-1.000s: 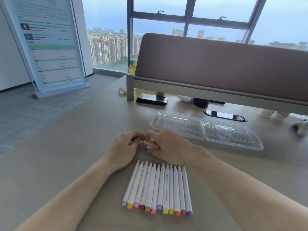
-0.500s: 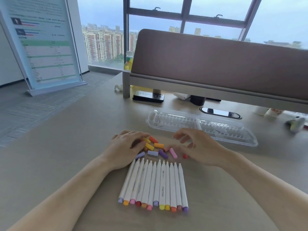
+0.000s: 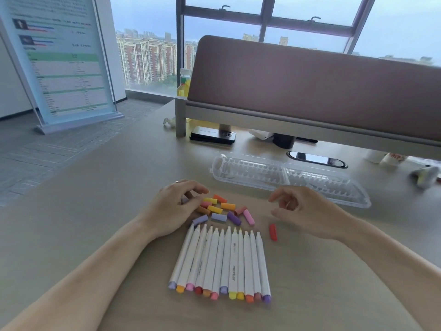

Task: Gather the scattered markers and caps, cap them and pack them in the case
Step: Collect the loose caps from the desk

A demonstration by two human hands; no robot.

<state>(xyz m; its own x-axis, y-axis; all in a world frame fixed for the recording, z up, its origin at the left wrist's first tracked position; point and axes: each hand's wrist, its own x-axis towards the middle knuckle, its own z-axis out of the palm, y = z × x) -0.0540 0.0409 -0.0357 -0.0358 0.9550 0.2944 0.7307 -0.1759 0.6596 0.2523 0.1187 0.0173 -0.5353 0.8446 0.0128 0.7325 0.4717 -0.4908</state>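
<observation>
Several white markers [image 3: 222,261] lie side by side in a row on the desk, bare tips pointing away from me and coloured ends toward me. Beyond their tips sits a loose pile of several coloured caps [image 3: 219,209]. One red cap [image 3: 272,232] lies apart to the right. My left hand [image 3: 175,209] rests at the pile's left edge, its curved fingers touching the caps there. To the right of the pile, my right hand [image 3: 307,211] hovers with loosely curled fingers and holds nothing. The clear plastic case [image 3: 286,177] lies open behind the caps.
A brown desk divider [image 3: 310,91] stands across the back. Under it lie a black box [image 3: 212,135] and a cable port [image 3: 317,159]. A yellow bottle [image 3: 184,82] stands at the divider's left end. The desk's left edge drops to the floor near a banner stand [image 3: 59,60].
My hands were pressed together over the caps; they have parted and the caps now lie spread on the desk. My right hand has moved off to the right.
</observation>
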